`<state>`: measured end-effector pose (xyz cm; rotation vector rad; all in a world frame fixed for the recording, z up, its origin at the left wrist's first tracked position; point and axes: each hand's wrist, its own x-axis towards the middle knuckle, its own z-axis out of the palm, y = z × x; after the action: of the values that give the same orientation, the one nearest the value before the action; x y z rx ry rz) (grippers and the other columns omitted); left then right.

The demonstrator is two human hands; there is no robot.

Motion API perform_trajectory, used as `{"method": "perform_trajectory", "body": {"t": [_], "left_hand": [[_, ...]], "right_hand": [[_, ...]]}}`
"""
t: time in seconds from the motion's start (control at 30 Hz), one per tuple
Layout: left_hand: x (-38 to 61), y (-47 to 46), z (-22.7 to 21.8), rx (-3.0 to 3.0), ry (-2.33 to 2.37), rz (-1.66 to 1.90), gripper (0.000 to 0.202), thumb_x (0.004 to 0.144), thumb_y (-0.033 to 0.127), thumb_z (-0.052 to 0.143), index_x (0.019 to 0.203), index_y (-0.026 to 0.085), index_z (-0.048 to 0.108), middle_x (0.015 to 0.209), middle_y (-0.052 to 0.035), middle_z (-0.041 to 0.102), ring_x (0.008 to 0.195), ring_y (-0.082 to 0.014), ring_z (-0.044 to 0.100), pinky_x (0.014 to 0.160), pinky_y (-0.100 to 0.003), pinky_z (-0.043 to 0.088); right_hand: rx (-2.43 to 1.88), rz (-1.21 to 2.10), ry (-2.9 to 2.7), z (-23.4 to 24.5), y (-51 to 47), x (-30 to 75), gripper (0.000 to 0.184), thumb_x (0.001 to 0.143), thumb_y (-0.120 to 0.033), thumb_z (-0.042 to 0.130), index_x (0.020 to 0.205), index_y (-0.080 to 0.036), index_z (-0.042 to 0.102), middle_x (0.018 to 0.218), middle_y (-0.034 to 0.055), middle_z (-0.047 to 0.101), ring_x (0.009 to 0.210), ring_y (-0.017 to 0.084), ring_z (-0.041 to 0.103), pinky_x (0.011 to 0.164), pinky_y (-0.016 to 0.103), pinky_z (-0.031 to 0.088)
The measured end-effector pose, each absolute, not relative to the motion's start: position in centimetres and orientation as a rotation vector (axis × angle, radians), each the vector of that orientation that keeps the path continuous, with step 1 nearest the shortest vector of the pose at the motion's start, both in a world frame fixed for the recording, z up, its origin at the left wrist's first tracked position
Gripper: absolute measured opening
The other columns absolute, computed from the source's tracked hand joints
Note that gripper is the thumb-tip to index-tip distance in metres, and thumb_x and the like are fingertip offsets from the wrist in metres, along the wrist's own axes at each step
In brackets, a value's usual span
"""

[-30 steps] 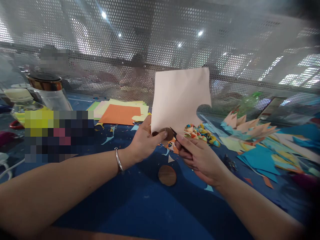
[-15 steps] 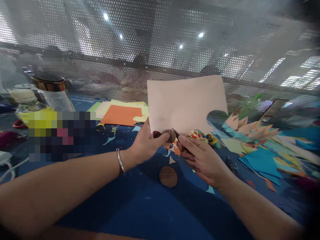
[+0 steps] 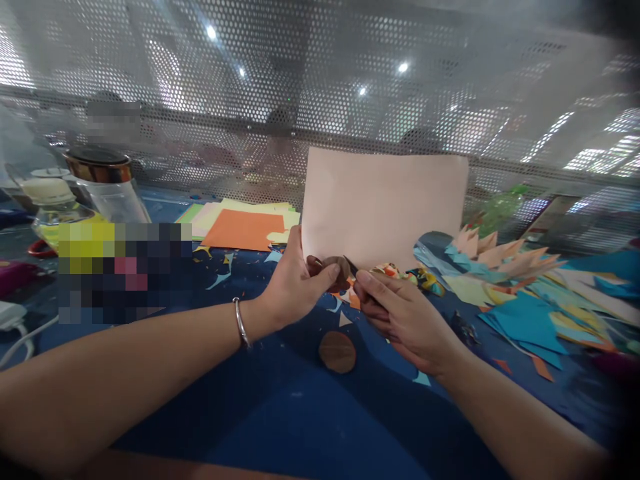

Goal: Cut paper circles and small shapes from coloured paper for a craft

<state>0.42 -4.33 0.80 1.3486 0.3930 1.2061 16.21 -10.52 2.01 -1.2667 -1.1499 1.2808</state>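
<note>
My left hand [image 3: 293, 283] pinches a brown round disc [image 3: 336, 270] against the bottom edge of a pale pink paper sheet [image 3: 385, 207], holding the sheet upright above the blue table [image 3: 300, 413]. My right hand [image 3: 403, 320] is closed round a dark-tipped cutting tool [image 3: 351, 266] whose point meets the paper next to the disc. A second brown disc [image 3: 337, 351] lies flat on the table just below both hands. A silver bangle [image 3: 241, 323] sits on my left wrist.
A stack of orange, yellow and green sheets [image 3: 243, 227] lies behind my left hand. Blue, teal and peach paper offcuts [image 3: 515, 293] cover the right side. Jars [image 3: 103, 180] stand at the far left. A perforated metal screen [image 3: 320, 87] closes off the back.
The pink sheet has turned clockwise and dropped lower, so its curved notch moved from the upper right toward the lower right edge. Both hands stayed nearly in place at the disc.
</note>
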Motion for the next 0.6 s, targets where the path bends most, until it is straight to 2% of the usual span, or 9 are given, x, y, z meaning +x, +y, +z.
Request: {"method": "perform_trajectory", "body": {"t": [0.2,0.37,0.6], "left_hand": [[0.63,-4.63,1.09,1.313,0.386,1.214,0.049,0.076,0.02,0.072,0.109,0.02,0.037,0.092,-0.004,0.065,0.068,-0.0138,0.066,0.062,-0.029,0.056],[0.78,-4.96,1.21,1.269,0.437,1.235,0.048,0.074,0.02,0.075,0.106,0.02,0.038,0.08,0.0006,0.062,0.065,-0.0133,0.065,0.061,-0.029,0.055],[0.71,-4.93,1.04,1.297,0.445,1.23,0.049,0.076,0.023,0.074,0.108,0.021,0.037,0.084,-0.0006,0.065,0.068,-0.0148,0.068,0.062,-0.029,0.055]], "right_hand": [[-1.252,1.282,-1.122,1.91,-10.55,16.31,0.054,0.069,-0.066,0.075,0.069,-0.018,0.05,0.051,-0.0106,0.026,0.042,0.002,0.017,0.037,0.016,0.012],[-1.229,1.275,-1.116,1.81,-10.55,16.4,0.051,0.069,-0.064,0.077,0.071,-0.018,0.053,0.052,-0.0103,0.028,0.042,0.002,0.017,0.036,0.016,0.011],[-1.237,1.264,-1.132,2.1,-10.44,16.21,0.054,0.068,-0.065,0.076,0.068,-0.019,0.049,0.051,-0.011,0.025,0.041,0.002,0.016,0.036,0.016,0.012]]}}
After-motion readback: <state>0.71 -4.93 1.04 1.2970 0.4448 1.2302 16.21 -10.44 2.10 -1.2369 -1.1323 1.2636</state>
